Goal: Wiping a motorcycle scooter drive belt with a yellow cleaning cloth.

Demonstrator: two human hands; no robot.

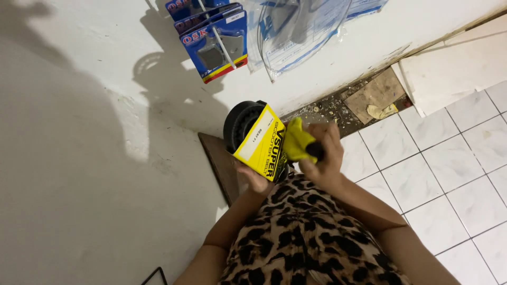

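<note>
My left hand (253, 178) grips from below a black ribbed rubber belt (240, 122) wrapped in a yellow and black cardboard sleeve (262, 142). My right hand (323, 153) is closed on a yellow cloth (297, 140) and presses it against the sleeve's right side. Both hands are held in front of my chest, above the leopard-print garment.
On the white wall hang blue carded packs (214, 42) on hooks and clear plastic bags (296, 31). A dark wooden board (217, 163) leans at the wall base. White floor tiles (438, 158) lie at the right, with rubble and a brown cardboard piece (377, 92) along the wall.
</note>
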